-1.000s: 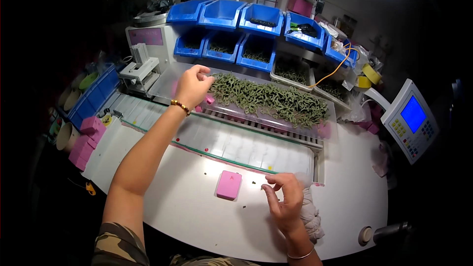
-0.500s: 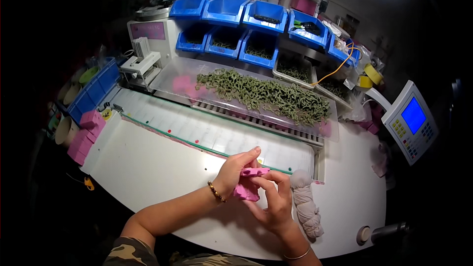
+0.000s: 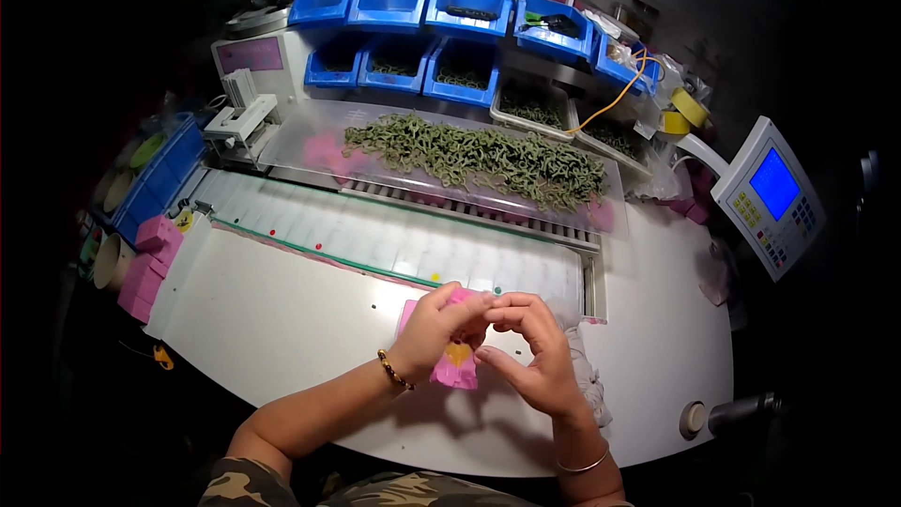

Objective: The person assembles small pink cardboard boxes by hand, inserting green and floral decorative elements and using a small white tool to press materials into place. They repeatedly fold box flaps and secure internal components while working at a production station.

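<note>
My left hand (image 3: 430, 336) is closed around a pink soft-looking mould (image 3: 454, 377) above the table. The mould's lower part hangs below my fingers, with a yellow-orange patch on it. More pink (image 3: 405, 315) shows behind the left hand. My right hand (image 3: 540, 357) is just right of the mould, its fingers curved and its thumb spread well apart from them. Its fingertips come close to the left thumb; whether they touch the mould is partly hidden.
Behind my hands runs a white channel (image 3: 375, 235) with a green edge. Beyond it, a clear tray (image 3: 310, 117) carries a heap of thin green curled pieces (image 3: 479, 160). Blue bins (image 3: 389, 2) stand at the back, a keypad display (image 3: 774, 197) right, pink blocks (image 3: 150, 268) left, rolled cloth (image 3: 584, 371) beside my right hand.
My right hand has loosened from the pink mould and its thumb and fingers have spread. The left hand has turned over the mould, and the yellow-orange patch now shows. The view has shifted slightly.
</note>
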